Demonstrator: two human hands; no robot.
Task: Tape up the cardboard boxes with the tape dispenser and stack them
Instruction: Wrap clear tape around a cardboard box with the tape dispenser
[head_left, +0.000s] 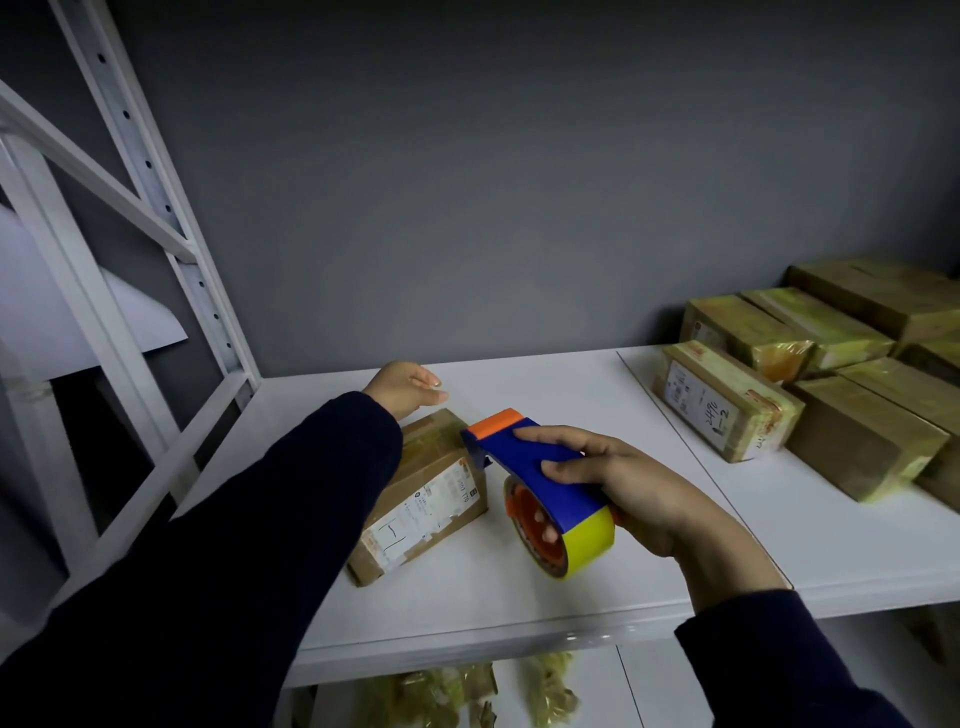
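Half covering the cardboard box (431, 493), lying lengthwise away between the hands, with the left sleeve (260, 519); holding the left hand (402, 387), relaxed and empty, just past its far end; gripping the tape dispenser (566, 496) in the right hand (644, 493), nose just beside that end.

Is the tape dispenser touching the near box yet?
Cannot tell. In the head view the tape dispenser overlaps the near box; neither contact nor gap shows.
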